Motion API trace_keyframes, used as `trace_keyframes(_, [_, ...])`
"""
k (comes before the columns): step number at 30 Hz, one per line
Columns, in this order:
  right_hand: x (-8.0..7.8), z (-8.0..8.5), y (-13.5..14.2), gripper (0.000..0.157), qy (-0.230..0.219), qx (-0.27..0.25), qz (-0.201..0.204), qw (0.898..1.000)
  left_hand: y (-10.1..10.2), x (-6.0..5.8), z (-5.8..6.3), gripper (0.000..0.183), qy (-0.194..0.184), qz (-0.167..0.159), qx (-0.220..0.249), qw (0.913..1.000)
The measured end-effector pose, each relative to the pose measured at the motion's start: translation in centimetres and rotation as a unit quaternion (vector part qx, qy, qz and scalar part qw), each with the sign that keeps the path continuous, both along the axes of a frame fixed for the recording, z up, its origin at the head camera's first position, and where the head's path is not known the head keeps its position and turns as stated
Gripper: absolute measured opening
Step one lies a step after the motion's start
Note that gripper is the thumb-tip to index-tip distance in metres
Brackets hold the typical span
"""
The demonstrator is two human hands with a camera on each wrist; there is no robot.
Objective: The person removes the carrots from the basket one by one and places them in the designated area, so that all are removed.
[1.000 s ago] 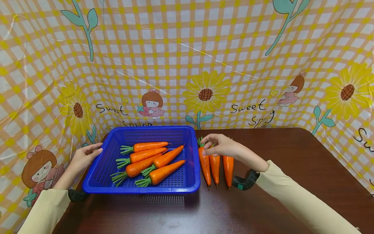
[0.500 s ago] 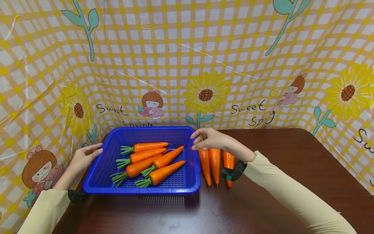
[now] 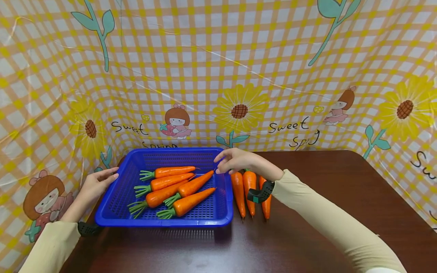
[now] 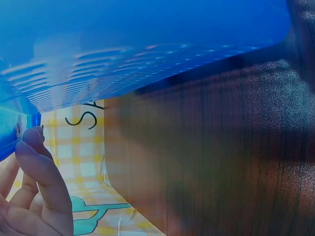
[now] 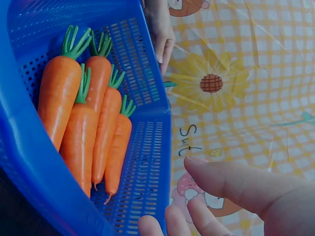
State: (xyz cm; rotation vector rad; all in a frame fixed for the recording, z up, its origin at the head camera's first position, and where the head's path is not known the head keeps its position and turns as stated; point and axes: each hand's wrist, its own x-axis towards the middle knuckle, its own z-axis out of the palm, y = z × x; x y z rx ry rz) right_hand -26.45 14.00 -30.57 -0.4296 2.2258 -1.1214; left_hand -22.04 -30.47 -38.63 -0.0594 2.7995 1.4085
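Observation:
A blue plastic basket [image 3: 164, 223] holds several carrots [image 3: 194, 201] with green tops, lying side by side. My left hand [image 3: 99, 184] holds the basket's left rim, its fingertips and thumb at the edge; the left wrist view shows the same fingers [image 4: 42, 177] bent at the blue rim. Over the basket's right rim, near the back corner, hovers my right hand [image 3: 233, 161], fingers loosely bent with nothing between them. In the right wrist view its thumb [image 5: 231, 187] stands apart from the fingers. Below the right forearm lie 3 more carrots [image 3: 250, 189], their tops partly hidden.
The basket and loose carrots rest on a dark brown wooden table [image 3: 327, 178]. A checked cloth [image 3: 290, 87] with sunflowers and cartoon figures hangs behind and at both sides. Dark bands [image 3: 261, 192] circle both wrists.
My right hand has moved left from above the loose carrots to the basket's right rim. The left hand, basket and carrots have stayed in place.

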Motion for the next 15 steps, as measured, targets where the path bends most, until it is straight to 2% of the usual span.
trace_keyframes(9, [-0.3, -0.1, -1.7, 0.045, -0.005, 0.007, 0.017, 1.000, 0.1, 0.1, 0.1, 0.061, -0.006, -0.002, -0.014, 0.9999])
trace_keyframes(15, [-0.7, -0.2, -2.7, 0.046, -0.024, 0.000, 0.025, 0.999, 0.1, 0.1, 0.1, 0.062, -0.010, 0.001, -0.019, 0.9998])
